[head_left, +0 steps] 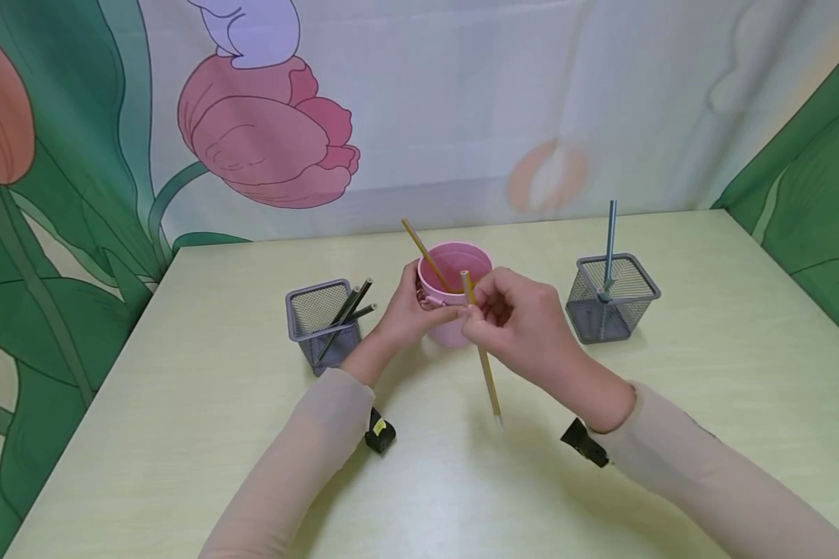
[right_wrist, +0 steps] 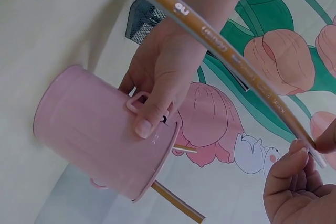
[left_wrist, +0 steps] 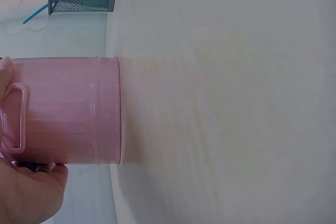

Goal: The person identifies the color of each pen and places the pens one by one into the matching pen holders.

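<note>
A pink bucket (head_left: 450,334) stands on the table with small handles on its sides. My left hand (head_left: 412,314) grips its upper side, thumb near the rim, as the right wrist view also shows. Yellow pencils lean inside the bucket; one yellow pencil (head_left: 414,235) sticks out at the upper left. In front of the rim, my right hand (head_left: 520,318) pinches another yellow pencil (right_wrist: 226,59) close to its upper end. That pencil hangs at a slant outside the bucket, its metal band and white eraser (head_left: 499,421) pointing down.
Left of the bucket is a grey mesh holder (head_left: 322,307) with several dark pencils (head_left: 342,309). A second mesh holder (head_left: 611,299) on the right contains a blue pencil (head_left: 611,233). Behind the table hangs a flower-print curtain (head_left: 433,116).
</note>
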Action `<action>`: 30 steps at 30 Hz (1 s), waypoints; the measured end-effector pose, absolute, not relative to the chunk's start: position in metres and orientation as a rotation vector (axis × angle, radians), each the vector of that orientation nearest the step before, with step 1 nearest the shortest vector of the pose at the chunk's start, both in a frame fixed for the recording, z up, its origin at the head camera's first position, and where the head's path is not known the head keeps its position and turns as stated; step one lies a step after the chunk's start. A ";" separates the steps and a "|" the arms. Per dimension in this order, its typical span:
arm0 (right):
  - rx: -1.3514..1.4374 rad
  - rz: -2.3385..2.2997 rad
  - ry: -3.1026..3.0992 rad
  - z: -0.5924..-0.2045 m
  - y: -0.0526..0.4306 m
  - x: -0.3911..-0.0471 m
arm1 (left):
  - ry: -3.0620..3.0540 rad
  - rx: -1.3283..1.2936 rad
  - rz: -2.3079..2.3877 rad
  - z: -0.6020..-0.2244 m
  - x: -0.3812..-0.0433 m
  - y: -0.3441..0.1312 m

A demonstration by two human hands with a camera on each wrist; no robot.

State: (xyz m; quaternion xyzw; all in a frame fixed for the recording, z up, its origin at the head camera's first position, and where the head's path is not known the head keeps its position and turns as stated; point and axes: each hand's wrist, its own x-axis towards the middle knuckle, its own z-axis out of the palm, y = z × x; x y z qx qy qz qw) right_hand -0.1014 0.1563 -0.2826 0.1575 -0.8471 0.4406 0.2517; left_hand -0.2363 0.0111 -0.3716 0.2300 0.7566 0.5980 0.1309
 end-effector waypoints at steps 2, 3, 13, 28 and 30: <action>0.425 1.208 -2.281 -0.282 0.157 -0.102 | 2.202 0.667 1.733 -0.372 -0.236 0.011; 0.423 1.212 -2.267 -0.281 0.158 -0.103 | 2.206 0.667 1.731 -0.372 -0.236 0.011; 0.344 1.214 -2.154 -0.269 0.164 -0.108 | 2.218 0.664 1.723 -0.372 -0.237 0.010; 0.290 1.282 -1.989 -0.256 0.170 -0.118 | 2.200 0.642 1.723 -0.373 -0.237 0.012; 0.285 1.289 -1.971 -0.255 0.171 -0.120 | 2.199 0.640 1.726 -0.373 -0.238 0.011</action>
